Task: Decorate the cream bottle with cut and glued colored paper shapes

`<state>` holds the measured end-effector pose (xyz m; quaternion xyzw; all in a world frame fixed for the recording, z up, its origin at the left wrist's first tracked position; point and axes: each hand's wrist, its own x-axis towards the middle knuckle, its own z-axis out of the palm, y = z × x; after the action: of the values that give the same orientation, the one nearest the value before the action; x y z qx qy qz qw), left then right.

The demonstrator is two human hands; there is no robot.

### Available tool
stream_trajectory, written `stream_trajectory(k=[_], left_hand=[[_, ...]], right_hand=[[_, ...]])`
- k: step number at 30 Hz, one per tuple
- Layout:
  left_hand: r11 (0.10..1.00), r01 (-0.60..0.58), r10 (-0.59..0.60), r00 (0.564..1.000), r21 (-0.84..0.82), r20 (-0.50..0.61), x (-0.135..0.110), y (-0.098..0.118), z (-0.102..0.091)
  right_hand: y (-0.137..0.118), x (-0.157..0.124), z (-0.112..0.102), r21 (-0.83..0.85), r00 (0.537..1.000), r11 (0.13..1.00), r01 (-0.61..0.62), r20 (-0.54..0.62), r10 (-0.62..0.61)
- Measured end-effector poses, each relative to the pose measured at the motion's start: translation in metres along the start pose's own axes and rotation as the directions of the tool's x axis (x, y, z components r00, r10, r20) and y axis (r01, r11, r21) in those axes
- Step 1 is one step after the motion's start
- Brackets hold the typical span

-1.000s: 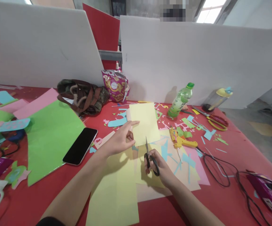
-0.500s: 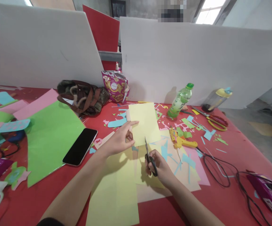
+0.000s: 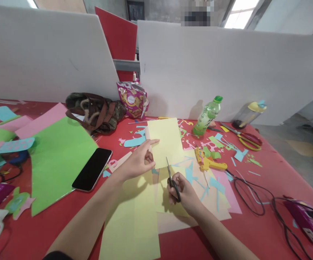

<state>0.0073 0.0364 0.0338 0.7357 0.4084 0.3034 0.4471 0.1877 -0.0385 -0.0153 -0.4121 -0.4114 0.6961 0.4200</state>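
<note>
Across a red craft table [image 3: 267,173] strewn with scraps, a yellow paper sheet [image 3: 166,141] is pinched by the left hand [image 3: 137,162] while the right hand [image 3: 185,191] grips black scissors [image 3: 171,178] at its lower edge, near a phone [image 3: 92,168] and glue gun [image 3: 206,160].

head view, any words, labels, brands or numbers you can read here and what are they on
No text can be read.
Crinkled purple and gold snack bag: round printed badge, too blurred to read.
Clear green-capped plastic bottle: label print too small to read.
Purple box at the right table edge: white label, lettering illegible.
Black smartphone: screen dark.
Pale yellow paper sheet in the left hand and black-handled scissors in the right hand: no print visible.
</note>
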Motion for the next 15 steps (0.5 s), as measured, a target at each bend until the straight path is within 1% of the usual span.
stream_trajectory(k=[7,15], left_hand=[[1.000,0.012,-0.012,1.000,-0.009,-0.004,0.0005,0.0006,-0.0005],[0.999,0.046,-0.045,0.998,-0.011,0.043,0.0010,0.0077,0.0008]], right_hand=[[0.0017,-0.0008,-0.0006,0.024,1.000,1.000,0.004,-0.007,-0.003],[-0.0018,-0.0014,-0.0031,0.076,0.994,0.996,0.049,0.096,-0.056]])
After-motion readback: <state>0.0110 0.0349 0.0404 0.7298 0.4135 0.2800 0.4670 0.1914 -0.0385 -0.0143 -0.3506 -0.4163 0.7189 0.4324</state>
